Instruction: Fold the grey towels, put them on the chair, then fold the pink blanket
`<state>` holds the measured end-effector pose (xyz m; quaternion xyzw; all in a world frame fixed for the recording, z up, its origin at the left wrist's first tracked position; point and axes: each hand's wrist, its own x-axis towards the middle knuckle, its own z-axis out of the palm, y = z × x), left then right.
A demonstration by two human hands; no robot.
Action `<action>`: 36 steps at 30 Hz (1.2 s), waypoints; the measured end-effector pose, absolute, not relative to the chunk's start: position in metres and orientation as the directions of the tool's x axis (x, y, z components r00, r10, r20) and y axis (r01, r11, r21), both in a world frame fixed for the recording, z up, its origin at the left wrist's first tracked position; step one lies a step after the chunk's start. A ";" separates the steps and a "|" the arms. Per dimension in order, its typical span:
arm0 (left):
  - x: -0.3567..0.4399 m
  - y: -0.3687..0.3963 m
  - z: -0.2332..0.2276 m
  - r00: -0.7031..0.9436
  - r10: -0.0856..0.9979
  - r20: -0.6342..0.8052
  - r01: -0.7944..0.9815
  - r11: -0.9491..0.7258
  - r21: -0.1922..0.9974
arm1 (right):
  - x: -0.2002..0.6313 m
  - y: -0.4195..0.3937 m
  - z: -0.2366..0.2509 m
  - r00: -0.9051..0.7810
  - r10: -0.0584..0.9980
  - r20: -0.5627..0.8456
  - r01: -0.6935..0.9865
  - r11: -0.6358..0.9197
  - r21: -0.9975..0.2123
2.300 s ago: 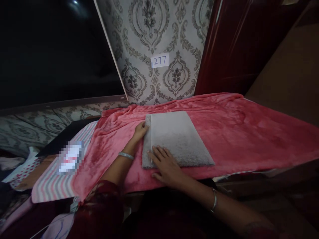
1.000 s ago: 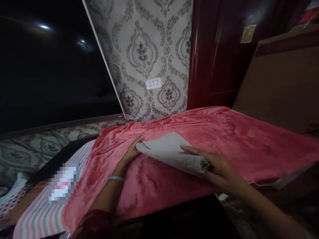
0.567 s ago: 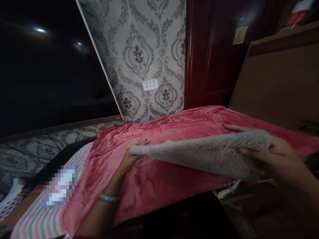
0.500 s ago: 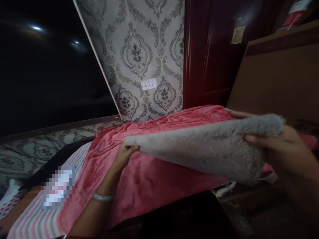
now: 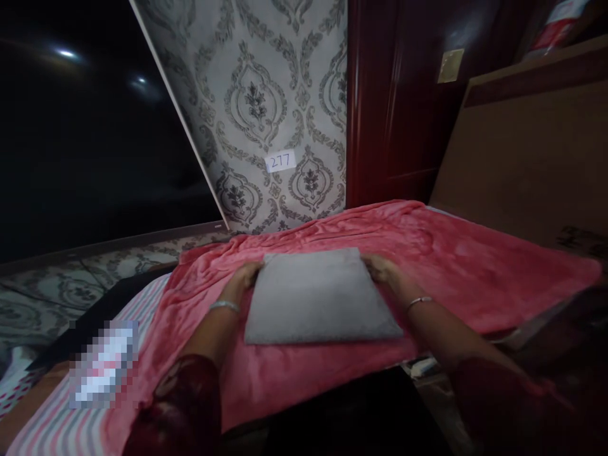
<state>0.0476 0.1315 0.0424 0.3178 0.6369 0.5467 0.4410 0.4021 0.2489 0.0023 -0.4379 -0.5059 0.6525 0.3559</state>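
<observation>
A flat grey mat (image 5: 318, 297) with a soft surface lies over the pink blanket (image 5: 484, 266), its near edge wider than its far edge in view. My left hand (image 5: 247, 273), with a bangle at the wrist, grips the mat's far left corner. At the far right corner my right hand (image 5: 380, 268) is closed on the mat's side, and a thin bracelet circles that wrist. The fingertips of both hands are partly hidden behind the mat's edges.
Striped fabric (image 5: 66, 421) shows on the left, with a blurred-out item on it. A large dark screen (image 5: 95, 126) stands at the back left. On the right a cardboard box (image 5: 536, 145) rises beside a dark red door (image 5: 399, 101). Patterned wallpaper carries a paper label (image 5: 280, 161).
The mat was stretched slantwise in the air, its fuzzy face showing. It has come down flat in front of me, smoother face up, and my right hand has moved left.
</observation>
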 end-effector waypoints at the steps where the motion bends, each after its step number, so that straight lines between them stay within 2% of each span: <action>1: 0.045 0.132 0.027 -0.410 0.882 -0.233 -0.084 0.218 0.972 | 0.401 0.249 -0.010 -0.365 0.909 -0.203 -0.026 -0.228 -0.973; 4: 0.033 0.133 0.000 -0.389 0.882 -0.264 -0.105 0.242 0.964 | 0.406 0.250 -0.032 -0.369 0.909 -0.193 -0.042 -0.224 -0.974; 8: 0.021 0.140 -0.005 -0.376 0.895 -0.239 -0.095 0.220 0.971 | 0.408 0.259 -0.043 -0.301 0.938 -0.173 -0.033 -0.192 -0.981; 14: 0.022 0.142 -0.011 -0.373 0.916 -0.148 -0.005 0.158 0.988 | 0.392 0.252 -0.040 -0.182 0.982 -0.047 0.090 -0.031 -0.995; 17: 0.023 0.138 -0.012 -0.342 0.920 -0.191 -0.027 0.194 0.981 | 0.400 0.239 -0.040 -0.183 0.978 -0.101 0.030 -0.097 -0.995; 20: 0.026 0.136 -0.008 -0.380 0.903 -0.203 -0.035 0.205 0.978 | 0.413 0.224 -0.046 -0.181 0.969 -0.170 0.005 -0.172 -0.985; 25: 0.038 0.140 0.006 -0.409 0.896 -0.174 -0.021 0.182 0.983 | 0.419 0.205 -0.048 -0.279 0.944 -0.175 0.023 -0.176 -0.984; 31: 0.054 0.122 0.047 -0.387 0.917 -0.091 -0.052 0.077 0.996 | 0.417 0.223 -0.007 -0.392 0.917 -0.076 0.150 -0.018 -0.989; 36: 0.074 0.061 0.094 -0.461 0.882 0.096 -0.154 -0.186 0.971 | 0.408 0.268 0.080 -0.537 0.843 0.037 0.251 0.201 -0.947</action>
